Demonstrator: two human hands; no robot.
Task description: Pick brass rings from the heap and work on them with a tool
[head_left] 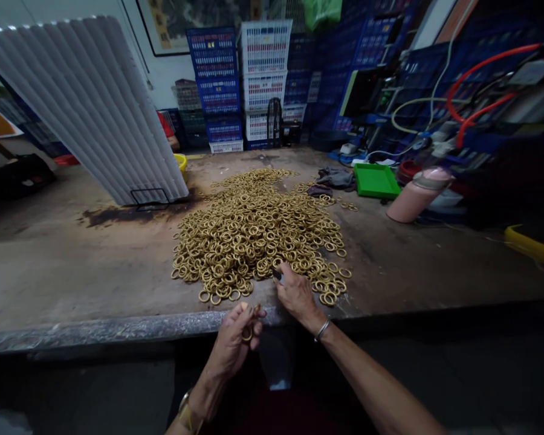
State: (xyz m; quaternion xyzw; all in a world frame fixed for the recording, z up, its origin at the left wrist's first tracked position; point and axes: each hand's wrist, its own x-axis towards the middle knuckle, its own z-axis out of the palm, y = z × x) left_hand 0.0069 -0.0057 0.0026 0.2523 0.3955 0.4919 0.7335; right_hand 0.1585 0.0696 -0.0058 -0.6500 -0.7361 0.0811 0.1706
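A wide heap of brass-coloured rings (254, 229) lies on the workbench (390, 272). My left hand (233, 338), with a watch-like gold band at the wrist, is closed in front of the bench's near edge. Its fingers pinch a brass-coloured ring (247, 333). My right hand (297, 296), wearing a silver bangle (321, 330), reaches the near side of the heap. Between its thumb and fingers sits a small dark-tipped tool (277, 275), mostly covered by the hand, so its exact kind is unclear. The tool's tip is close to the nearest rings.
A tall corrugated pale panel (95, 109) leans in a wire stand at left. On the right are a green tray (376, 180), a pink bottle (417, 196) and dark cloths (338, 179). Stacked white crates (263, 78) and blue crates (215, 78) stand behind. Part of another person's red sleeve (165, 125) shows beside the panel.
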